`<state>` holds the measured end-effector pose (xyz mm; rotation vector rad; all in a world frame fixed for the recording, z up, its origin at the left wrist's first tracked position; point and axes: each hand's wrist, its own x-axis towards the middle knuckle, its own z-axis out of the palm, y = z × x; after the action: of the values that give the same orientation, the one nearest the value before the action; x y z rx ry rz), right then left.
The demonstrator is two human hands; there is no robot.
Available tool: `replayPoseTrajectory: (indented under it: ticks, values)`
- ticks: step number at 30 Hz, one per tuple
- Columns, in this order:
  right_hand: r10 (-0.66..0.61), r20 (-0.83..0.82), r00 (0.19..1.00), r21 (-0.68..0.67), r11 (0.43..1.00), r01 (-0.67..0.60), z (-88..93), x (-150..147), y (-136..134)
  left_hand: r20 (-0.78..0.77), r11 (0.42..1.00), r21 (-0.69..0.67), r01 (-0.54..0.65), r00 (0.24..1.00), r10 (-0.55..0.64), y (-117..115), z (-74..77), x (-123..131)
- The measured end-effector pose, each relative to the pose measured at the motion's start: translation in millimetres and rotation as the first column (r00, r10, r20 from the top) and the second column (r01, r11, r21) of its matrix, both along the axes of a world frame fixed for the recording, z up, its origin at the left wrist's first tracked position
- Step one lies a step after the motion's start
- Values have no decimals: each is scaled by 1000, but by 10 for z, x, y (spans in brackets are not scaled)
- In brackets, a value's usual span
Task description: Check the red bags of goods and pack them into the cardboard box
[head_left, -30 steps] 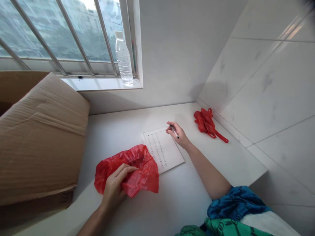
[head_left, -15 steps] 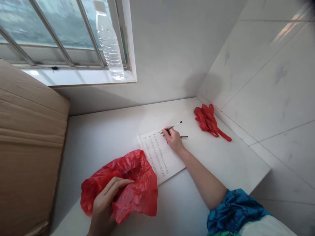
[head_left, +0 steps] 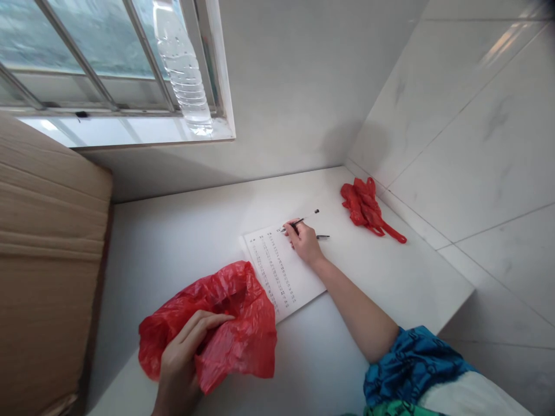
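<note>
Brown cardboard box (head_left: 43, 260), cut off at left. Your left hand (head_left: 177, 355) half closes, clutching a crumpled red plastic bag (head_left: 236, 329). Sheet of paper (head_left: 271, 271) lies on a white counter (head_left: 390, 277), its columns of characters too small to read. Your right hand (head_left: 306, 244) pinches 1 black pen (head_left: 300, 222), tip at the sheet's top edge. Second red bag (head_left: 362, 208) lies bunched at right.

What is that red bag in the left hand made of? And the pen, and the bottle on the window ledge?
The red bag under the left hand looks like thin plastic film: glossy, crinkled and slightly see-through. The bottle seems to be clear, ribbed plastic, since light passes through it. The pen in the right hand looks like smooth plastic, though it is too small to be sure.
</note>
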<state>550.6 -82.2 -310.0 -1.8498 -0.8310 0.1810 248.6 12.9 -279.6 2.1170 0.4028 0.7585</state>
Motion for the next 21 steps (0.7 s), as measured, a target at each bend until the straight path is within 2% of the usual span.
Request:
replayPoseTrajectory:
  ticks: [7,10,12,14,16,19,21]
  values:
    - [-1,-9,1000,45,999,2,-38,-3,26,-5,1000,4,16,1000,-16,3,-19,-7]
    - [10,-75,997,147,989,1,6,-18,14,-17,999,36,35,999,-34,20,-13,-13]
    - [-58,-62,996,246,967,72,104,22,-54,-25,997,63,46,999,-45,36,-10,-19]
    - [-163,26,986,318,937,146,252,129,-214,-30,995,89,51,998,-48,54,-18,-24]
    - [-210,179,961,327,934,143,417,288,-485,-33,993,108,45,999,-41,75,-38,-25]
    - [-133,358,924,233,971,50,585,524,-1021,-53,992,123,17,999,-10,109,-68,-10]
    - [-80,353,932,168,986,21,591,623,-1348,-69,992,127,6,998,3,126,-69,11]
